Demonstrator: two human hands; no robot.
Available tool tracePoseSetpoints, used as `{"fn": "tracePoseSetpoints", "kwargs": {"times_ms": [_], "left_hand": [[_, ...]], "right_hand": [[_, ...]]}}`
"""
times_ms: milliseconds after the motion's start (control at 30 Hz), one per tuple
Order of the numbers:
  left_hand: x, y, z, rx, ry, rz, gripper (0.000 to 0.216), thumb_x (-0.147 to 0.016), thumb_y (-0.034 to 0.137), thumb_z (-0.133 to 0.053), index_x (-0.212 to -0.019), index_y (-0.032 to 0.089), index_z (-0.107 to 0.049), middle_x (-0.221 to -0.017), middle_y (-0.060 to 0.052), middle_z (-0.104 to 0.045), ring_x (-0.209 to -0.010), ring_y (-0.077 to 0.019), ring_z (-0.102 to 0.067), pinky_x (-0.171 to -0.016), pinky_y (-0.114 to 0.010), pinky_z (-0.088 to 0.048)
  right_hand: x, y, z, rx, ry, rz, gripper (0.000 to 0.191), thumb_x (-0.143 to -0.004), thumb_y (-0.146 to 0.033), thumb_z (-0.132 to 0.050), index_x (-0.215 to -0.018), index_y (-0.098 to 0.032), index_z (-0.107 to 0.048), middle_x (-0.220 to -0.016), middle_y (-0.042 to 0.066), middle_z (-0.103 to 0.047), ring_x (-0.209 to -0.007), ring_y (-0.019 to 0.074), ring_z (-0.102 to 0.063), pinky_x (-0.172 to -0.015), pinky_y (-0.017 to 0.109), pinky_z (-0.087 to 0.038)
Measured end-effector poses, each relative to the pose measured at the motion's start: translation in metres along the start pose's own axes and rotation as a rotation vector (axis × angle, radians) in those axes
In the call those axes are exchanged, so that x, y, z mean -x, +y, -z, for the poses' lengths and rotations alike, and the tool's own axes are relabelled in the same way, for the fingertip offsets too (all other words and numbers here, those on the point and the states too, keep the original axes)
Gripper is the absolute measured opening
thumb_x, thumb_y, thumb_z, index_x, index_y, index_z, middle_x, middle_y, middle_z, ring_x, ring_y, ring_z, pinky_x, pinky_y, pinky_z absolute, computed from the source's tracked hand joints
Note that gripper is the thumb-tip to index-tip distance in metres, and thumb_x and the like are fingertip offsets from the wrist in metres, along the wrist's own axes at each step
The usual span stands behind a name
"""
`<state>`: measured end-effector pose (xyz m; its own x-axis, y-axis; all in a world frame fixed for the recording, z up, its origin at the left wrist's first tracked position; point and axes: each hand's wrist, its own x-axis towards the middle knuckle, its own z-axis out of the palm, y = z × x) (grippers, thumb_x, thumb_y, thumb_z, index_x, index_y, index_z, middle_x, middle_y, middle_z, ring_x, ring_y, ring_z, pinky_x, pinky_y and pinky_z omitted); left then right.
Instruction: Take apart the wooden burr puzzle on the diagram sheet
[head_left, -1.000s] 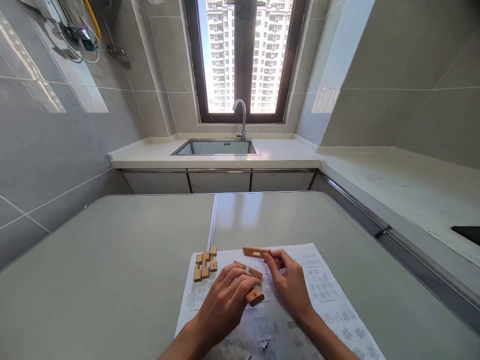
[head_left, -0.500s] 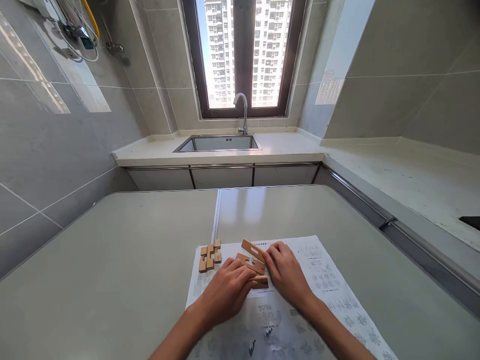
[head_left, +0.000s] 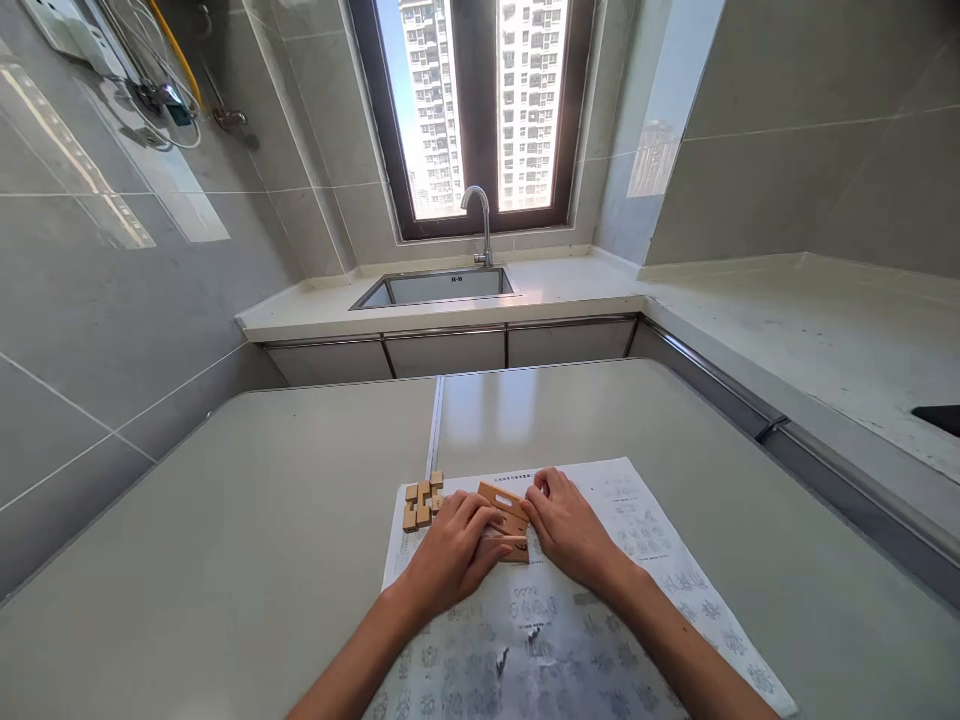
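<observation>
L hand: my left hand (head_left: 450, 545) rests w/ fingers curled down onto the flat slotted tan wooden puzzle pieces (head_left: 504, 520); grip clamped on them from the left.
R hand: my right hand (head_left: 568, 525) meets the same pieces from the right, fingertips pinching the far piece's end; grip closed on it.
Pieces: stacked/overlapping betw. both hands, lying on the printed white paper instruction sheet (head_left: 600, 620), near the sheet's far edge, mid-bench.
Other block: small interlocked light wooden block cluster (head_left: 422, 500) sits at the sheet's far-left corner, just beside my L fingers, not touched.
Bench: pale grey bench (head_left: 225, 520) w/ a seam running toward the far edge.
Beyond: steel sink (head_left: 435, 288) + tap under the window, well apart.
Step, I judge: fitting two slotted pieces together, mid-assembly.
Next move calls for: lining slot to notch squarely, L steadying while R slides; can't tell if they're already engaged.
</observation>
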<state>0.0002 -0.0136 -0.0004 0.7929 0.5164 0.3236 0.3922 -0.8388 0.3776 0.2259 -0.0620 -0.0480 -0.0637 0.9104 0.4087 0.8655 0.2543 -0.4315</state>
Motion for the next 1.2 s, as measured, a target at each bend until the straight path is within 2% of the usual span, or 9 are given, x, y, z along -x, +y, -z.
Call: {"fn": "tracePoseSetpoints", "kwargs": {"times_ms": [100,233,300,400,500,667,767,1100,1200], "left_hand": [[-0.004,-0.006,0.005,0.011,-0.006,0.033,0.035,-0.099,0.039,-0.067,-0.13,0.025,-0.059,-0.135,-0.011,-0.062,-0.125,-0.0302,-0.056,-0.107,-0.047,-0.048],[-0.014,-0.013,0.016,-0.005,-0.145,-0.022,0.066,-0.094,0.052,-0.071,-0.15,0.027,-0.047,-0.154,-0.013,-0.053,-0.143,-0.0335,-0.048,-0.118,-0.052,-0.042],[-0.019,-0.013,0.019,-0.039,-0.237,-0.084,0.072,-0.096,0.055,-0.068,-0.156,0.028,-0.042,-0.158,-0.012,-0.052,-0.15,-0.0341,-0.043,-0.123,-0.053,-0.036],[-0.022,-0.011,0.017,-0.114,-0.308,-0.149,0.068,-0.103,0.052,-0.057,-0.161,0.027,-0.035,-0.162,-0.012,-0.049,-0.155,-0.0326,-0.038,-0.128,-0.054,-0.028],[-0.02,-0.008,0.013,-0.174,-0.288,-0.163,0.062,-0.107,0.045,-0.051,-0.163,0.025,-0.032,-0.165,-0.011,-0.046,-0.157,-0.0305,-0.035,-0.13,-0.053,-0.024],[-0.019,-0.009,0.009,-0.195,-0.227,-0.146,0.052,-0.11,0.043,-0.045,-0.158,0.022,-0.043,-0.161,-0.01,-0.052,-0.158,-0.0301,-0.033,-0.131,-0.053,-0.022],[-0.021,-0.011,0.009,-0.208,-0.238,-0.161,0.049,-0.11,0.041,-0.044,-0.157,0.024,-0.045,-0.161,-0.008,-0.051,-0.158,-0.0291,-0.032,-0.131,-0.052,-0.023],[-0.003,-0.012,0.027,-0.414,-0.391,-0.398,0.064,-0.112,0.035,-0.04,-0.169,0.025,-0.014,-0.172,-0.001,-0.028,-0.162,-0.0258,-0.018,-0.134,-0.046,-0.019],[0.005,-0.016,0.039,-0.386,-0.456,-0.444,0.065,-0.111,0.034,-0.041,-0.169,0.03,-0.012,-0.171,0.003,-0.031,-0.162,-0.0255,-0.016,-0.135,-0.047,-0.019]], "right_hand": [[0.001,0.003,0.003,-0.011,-0.018,0.015,0.025,-0.108,-0.022,-0.042,-0.09,-0.022,-0.059,-0.109,0.01,-0.057,-0.096,0.0246,-0.056,-0.084,0.04,-0.051],[0.002,0.006,0.006,-0.022,-0.048,0.047,0.025,-0.108,-0.024,-0.041,-0.09,-0.022,-0.059,-0.112,0.01,-0.056,-0.098,0.0244,-0.056,-0.088,0.042,-0.051],[0.002,0.006,0.007,-0.027,-0.057,0.059,0.028,-0.109,-0.025,-0.04,-0.09,-0.022,-0.059,-0.112,0.009,-0.056,-0.099,0.0242,-0.056,-0.089,0.042,-0.051],[0.001,0.005,0.009,-0.032,-0.056,0.071,0.029,-0.11,-0.027,-0.04,-0.089,-0.022,-0.06,-0.111,0.009,-0.056,-0.099,0.0242,-0.057,-0.09,0.042,-0.052],[0.001,0.005,0.008,-0.022,-0.044,0.081,0.028,-0.109,-0.026,-0.041,-0.09,-0.021,-0.06,-0.111,0.01,-0.056,-0.1,0.0245,-0.057,-0.091,0.042,-0.052],[-0.001,0.003,0.006,-0.033,-0.009,0.068,0.025,-0.108,-0.025,-0.044,-0.091,-0.021,-0.061,-0.111,0.011,-0.058,-0.101,0.0253,-0.059,-0.093,0.043,-0.052],[-0.001,0.001,0.006,-0.066,0.016,0.051,0.021,-0.108,-0.024,-0.045,-0.096,-0.02,-0.061,-0.112,0.012,-0.059,-0.1,0.0257,-0.061,-0.093,0.043,-0.052],[-0.002,0.001,0.004,-0.142,0.022,0.072,0.01,-0.106,-0.025,-0.05,-0.109,-0.022,-0.059,-0.112,0.011,-0.063,-0.102,0.0273,-0.064,-0.091,0.045,-0.056],[-0.001,0.0,0.005,-0.151,0.005,0.09,0.011,-0.106,-0.026,-0.052,-0.112,-0.023,-0.06,-0.114,0.011,-0.063,-0.104,0.028,-0.065,-0.092,0.046,-0.057]]}}
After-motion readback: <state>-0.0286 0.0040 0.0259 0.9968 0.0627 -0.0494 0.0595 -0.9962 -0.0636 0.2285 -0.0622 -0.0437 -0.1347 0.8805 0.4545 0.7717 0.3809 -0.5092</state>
